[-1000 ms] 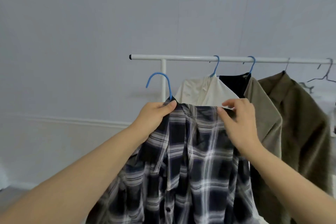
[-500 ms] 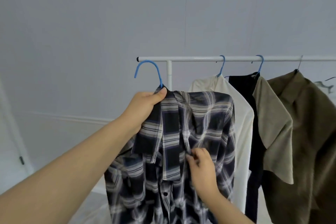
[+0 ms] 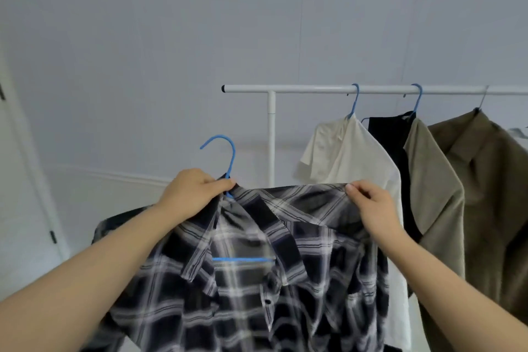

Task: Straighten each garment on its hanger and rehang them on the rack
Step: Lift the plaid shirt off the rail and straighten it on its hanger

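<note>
A dark plaid shirt point(image 3: 257, 280) hangs on a blue hanger point(image 3: 228, 151), held in front of me, below and left of the white rack rail point(image 3: 300, 89). My left hand point(image 3: 191, 194) grips the hanger's neck together with the shirt's collar. My right hand point(image 3: 371, 206) pinches the shirt's right shoulder edge and holds it up and out. The hanger's blue crossbar point(image 3: 243, 259) shows through the open neck. The hook is off the rail.
On the rail hang a cream shirt point(image 3: 351, 157), a black garment point(image 3: 391, 134), a tan shirt point(image 3: 431, 186) and an olive jacket point(image 3: 497, 194). The rack's white upright post point(image 3: 271, 137) stands behind the hanger. A door edge with a hinge point(image 3: 53, 237) is at the left.
The shirt and hanger have dropped lower below the rail. My right hand has left the shirt's front placket and risen to pinch the right shoulder, spreading the collar open.
</note>
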